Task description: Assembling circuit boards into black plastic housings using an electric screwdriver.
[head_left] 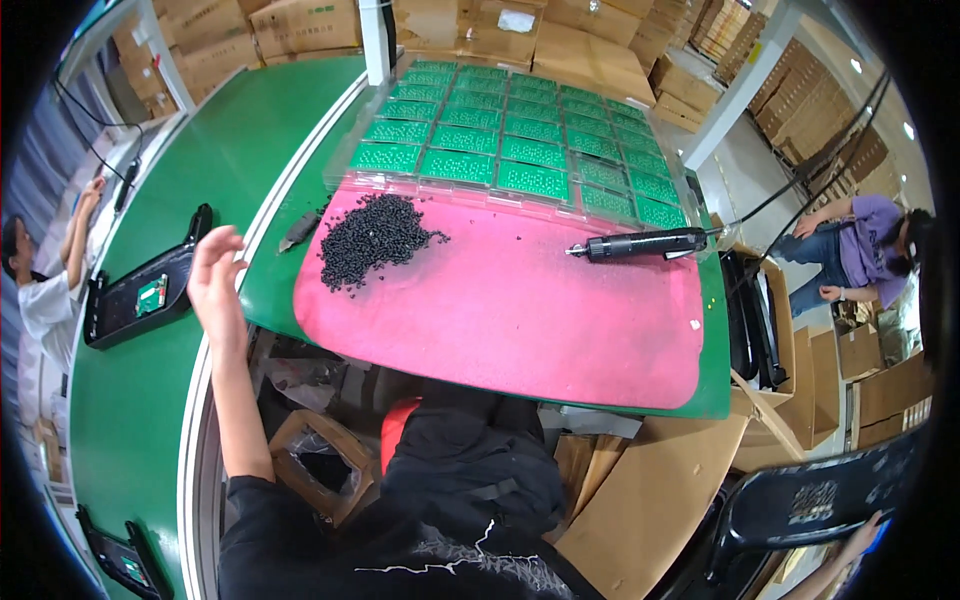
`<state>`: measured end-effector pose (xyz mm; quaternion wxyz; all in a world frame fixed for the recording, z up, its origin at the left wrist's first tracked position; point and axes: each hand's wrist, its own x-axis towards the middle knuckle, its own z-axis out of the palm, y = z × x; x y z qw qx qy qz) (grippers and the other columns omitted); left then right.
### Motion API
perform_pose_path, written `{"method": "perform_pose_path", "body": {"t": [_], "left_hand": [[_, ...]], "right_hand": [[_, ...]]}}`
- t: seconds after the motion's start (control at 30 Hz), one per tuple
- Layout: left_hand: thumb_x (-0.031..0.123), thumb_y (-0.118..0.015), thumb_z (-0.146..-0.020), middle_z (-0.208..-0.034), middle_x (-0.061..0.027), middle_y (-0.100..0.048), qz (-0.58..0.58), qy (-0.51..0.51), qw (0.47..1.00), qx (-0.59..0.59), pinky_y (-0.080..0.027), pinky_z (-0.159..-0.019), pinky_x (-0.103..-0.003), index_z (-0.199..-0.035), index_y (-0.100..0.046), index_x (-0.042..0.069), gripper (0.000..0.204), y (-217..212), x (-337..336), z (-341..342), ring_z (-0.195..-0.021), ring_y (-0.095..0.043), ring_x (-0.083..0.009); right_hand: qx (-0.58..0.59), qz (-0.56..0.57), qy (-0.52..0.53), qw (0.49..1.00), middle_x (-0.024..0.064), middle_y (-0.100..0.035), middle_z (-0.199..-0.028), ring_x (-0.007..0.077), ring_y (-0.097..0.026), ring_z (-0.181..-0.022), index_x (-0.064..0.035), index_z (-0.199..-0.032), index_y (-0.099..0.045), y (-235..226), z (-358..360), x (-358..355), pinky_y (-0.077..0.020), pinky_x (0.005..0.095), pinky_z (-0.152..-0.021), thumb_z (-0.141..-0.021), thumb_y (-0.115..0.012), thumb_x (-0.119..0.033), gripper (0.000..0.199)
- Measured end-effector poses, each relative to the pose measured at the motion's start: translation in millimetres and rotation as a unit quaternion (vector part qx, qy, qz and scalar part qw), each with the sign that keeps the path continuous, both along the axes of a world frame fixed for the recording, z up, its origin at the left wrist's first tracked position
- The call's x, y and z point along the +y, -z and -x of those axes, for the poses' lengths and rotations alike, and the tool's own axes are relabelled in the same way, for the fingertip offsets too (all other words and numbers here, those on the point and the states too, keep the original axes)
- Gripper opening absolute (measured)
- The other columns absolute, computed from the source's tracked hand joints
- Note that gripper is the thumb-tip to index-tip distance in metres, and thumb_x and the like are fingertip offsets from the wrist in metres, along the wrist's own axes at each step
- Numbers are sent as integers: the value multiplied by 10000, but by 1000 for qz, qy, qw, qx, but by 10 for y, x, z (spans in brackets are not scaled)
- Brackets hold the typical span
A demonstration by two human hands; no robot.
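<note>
My left hand [217, 280] is raised over the edge of the green belt at the left, fingers loosely bent and apart, with nothing in them. Close beside it on the belt lies a long black plastic housing [135, 325] with a small green circuit board [151, 296] inside. Far out at the lower right, my right hand [866, 532] grips the edge of another black plastic housing [775, 512], which is tilted and has a patch of small holes. Part of that hand is hidden at the rim of the picture.
A pink mat [520, 320] carries a heap of small black screws [375, 240] and a black electric screwdriver [640, 244]. Behind them stand clear trays of green circuit boards [533, 180]. Cardboard boxes [655, 500] crowd the right. Another person [868, 250] stands there; one [50, 300] works far left.
</note>
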<state>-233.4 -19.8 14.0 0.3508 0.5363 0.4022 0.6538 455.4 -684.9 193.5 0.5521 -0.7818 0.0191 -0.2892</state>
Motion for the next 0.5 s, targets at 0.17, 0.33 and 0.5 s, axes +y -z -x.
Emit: {"method": "perform_pose_path", "body": {"t": [0.17, 0.33, 0.5], "left_hand": [[32, -547, -935, -1007, -39, -642, -19, 277, 952, 128, -482, -819, -260, -1091, -640, 5, 184, -266, -85, -1041, -943, -605, -114], [254, -594, -931, -1147, -178, -602, -116, 461, 801, 364, -472, -945, -408, -1281, -528, 2, 436, -530, -100, -1999, -1089, -590, -319], [361, -645, -892, -1177, -170, -596, -206, 434, 707, 519, -472, -940, -461, -1251, -536, 28, 502, -272, 182, -2381, -1141, -564, -354]], "right_hand": [[102, -54, -262, 958, 66, -569, -1278, 179, -483, -1223, -69, -1221, -609, -17, 416, 1140, -318, 363, -1086, -871, -640, -369, 463], [286, -101, -321, 897, -34, -539, -707, 34, -545, -592, -84, -972, -599, 928, 1739, 2946, -599, 251, -487, -894, -697, -172, 153], [557, 13, -502, 661, 178, -666, -885, 247, -690, -732, -9, -1032, -585, 1310, 2102, 3463, -603, 388, -559, -982, -592, -240, 237]]}}
